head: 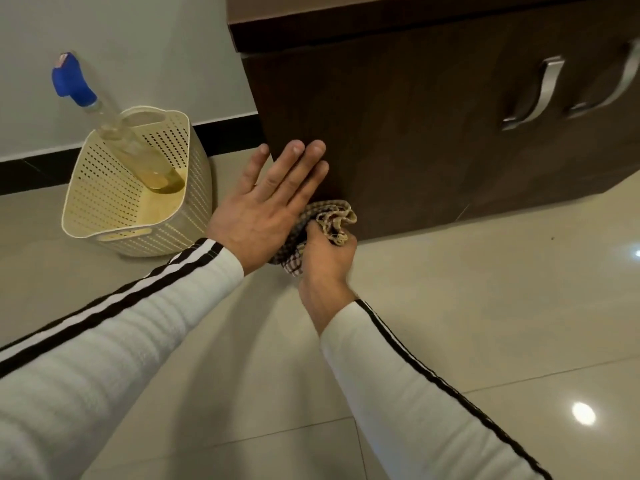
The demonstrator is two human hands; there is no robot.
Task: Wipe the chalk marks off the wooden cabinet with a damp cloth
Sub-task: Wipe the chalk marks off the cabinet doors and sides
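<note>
The right hand is closing its fingers around a bunched checked cloth and holding it low against the corner of the dark wooden cabinet, just above the floor; being soft, light and probably limp with damp, the cloth is best taken as a wad like this. The left hand is lying open and flat on the cabinet's edge, gripping nothing and covering part of the cloth. No chalk marks are showing on the dark door, and the cabinet's right side is running out of view.
</note>
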